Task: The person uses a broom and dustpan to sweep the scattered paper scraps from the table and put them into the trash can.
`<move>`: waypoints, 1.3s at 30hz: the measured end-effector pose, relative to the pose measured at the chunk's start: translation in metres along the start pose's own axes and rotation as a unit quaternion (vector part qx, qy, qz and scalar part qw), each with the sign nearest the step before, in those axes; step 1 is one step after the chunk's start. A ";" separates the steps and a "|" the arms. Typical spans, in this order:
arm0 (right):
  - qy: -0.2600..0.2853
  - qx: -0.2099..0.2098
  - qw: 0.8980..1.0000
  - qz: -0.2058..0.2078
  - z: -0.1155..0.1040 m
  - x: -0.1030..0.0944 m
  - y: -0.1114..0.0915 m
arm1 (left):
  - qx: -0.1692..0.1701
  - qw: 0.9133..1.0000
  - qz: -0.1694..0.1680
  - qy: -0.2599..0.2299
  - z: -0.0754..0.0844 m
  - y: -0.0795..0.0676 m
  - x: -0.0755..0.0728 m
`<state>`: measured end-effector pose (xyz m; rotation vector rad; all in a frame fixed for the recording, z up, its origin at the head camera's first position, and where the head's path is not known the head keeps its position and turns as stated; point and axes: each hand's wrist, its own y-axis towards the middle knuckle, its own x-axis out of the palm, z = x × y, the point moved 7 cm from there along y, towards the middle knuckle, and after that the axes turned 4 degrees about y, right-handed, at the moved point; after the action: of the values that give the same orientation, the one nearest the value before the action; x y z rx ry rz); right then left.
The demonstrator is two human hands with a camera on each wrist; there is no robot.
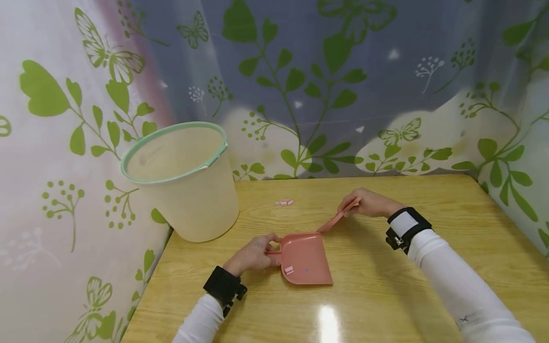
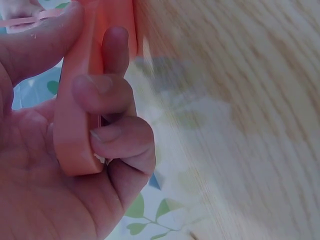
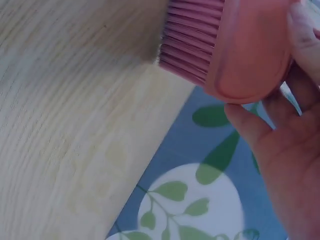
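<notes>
head: my left hand (image 1: 255, 255) grips the dustpan (image 1: 306, 255), which lies at or just above the table (image 1: 364, 309); right hand (image 1: 368, 202) holds the hand brush (image 1: 332, 222) by its far corner. dustpan mouth points right, handle left, long axis crosswise. i'd turn the mouth toward the loose pink pieces (image 1: 284, 203), lip pressed down, strokes short.

left wrist: fingers curled round the handle (image 2: 77, 125).

right wrist: fingers pinch the brush body, bristles (image 3: 192, 40) pointing left in view.

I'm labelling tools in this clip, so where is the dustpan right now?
In the head view, the dustpan is below and slightly right of centre. The left hand grips its handle, and the brush shows by its upper right corner.
</notes>
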<state>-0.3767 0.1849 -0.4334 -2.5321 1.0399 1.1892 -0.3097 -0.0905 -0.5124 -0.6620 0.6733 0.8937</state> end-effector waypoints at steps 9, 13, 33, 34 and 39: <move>-0.089 0.004 0.990 0.110 0.001 0.008 -0.019 | 0.003 1.000 0.009 -0.003 0.001 0.000 0.000; -0.147 0.024 0.979 0.136 -0.010 0.022 -0.034 | 0.007 1.000 0.007 -0.004 0.002 0.001 0.001; -0.212 0.037 0.958 0.189 -0.039 0.065 -0.041 | -0.008 1.000 0.019 0.010 0.000 0.006 0.001; -0.206 0.035 0.958 0.196 -0.043 0.067 -0.040 | -0.008 1.000 0.020 0.012 0.000 0.006 0.001; -0.154 0.045 0.964 0.212 -0.065 0.082 -0.029 | -0.011 1.000 0.023 0.016 0.000 0.007 0.000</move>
<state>-0.2813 0.1370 -0.4531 -2.0201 1.5532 1.5365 -0.3161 -0.0869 -0.5137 -0.6847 0.7094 0.9354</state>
